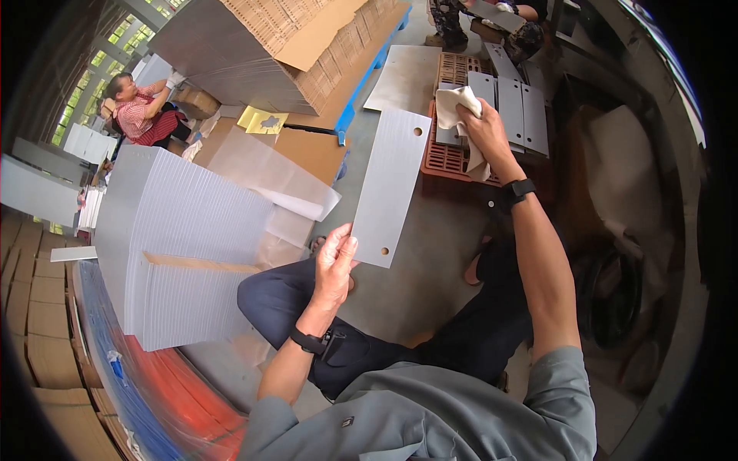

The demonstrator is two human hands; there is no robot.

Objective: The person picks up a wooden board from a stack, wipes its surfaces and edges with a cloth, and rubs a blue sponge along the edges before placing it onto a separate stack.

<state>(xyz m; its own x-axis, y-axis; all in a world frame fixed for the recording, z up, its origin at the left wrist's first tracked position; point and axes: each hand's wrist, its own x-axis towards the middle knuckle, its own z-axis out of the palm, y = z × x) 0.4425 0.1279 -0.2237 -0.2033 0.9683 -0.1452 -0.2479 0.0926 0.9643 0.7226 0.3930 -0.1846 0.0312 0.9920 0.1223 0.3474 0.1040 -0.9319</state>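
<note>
A flat grey rectangular panel point(390, 184) with a round hole near each of two corners is held up in front of my knees. My left hand point(335, 263) pinches its near left edge between thumb and fingers. Up and to the right, my right hand point(486, 132) grips a crumpled off-white cloth point(459, 106), apart from the panel. Below that hand, similar grey panels point(510, 110) with holes lie on an orange-brown plastic crate point(444, 160). The hand and cloth hide part of the crate and panels.
At left stands a tall stack of grey sheets point(200, 200). Behind it, cardboard pieces point(330, 46) sit on a blue pallet point(369, 73). A person in a red checked top point(142, 115) works at far left. Another person's gloved hand point(503, 8) holds a panel at the top.
</note>
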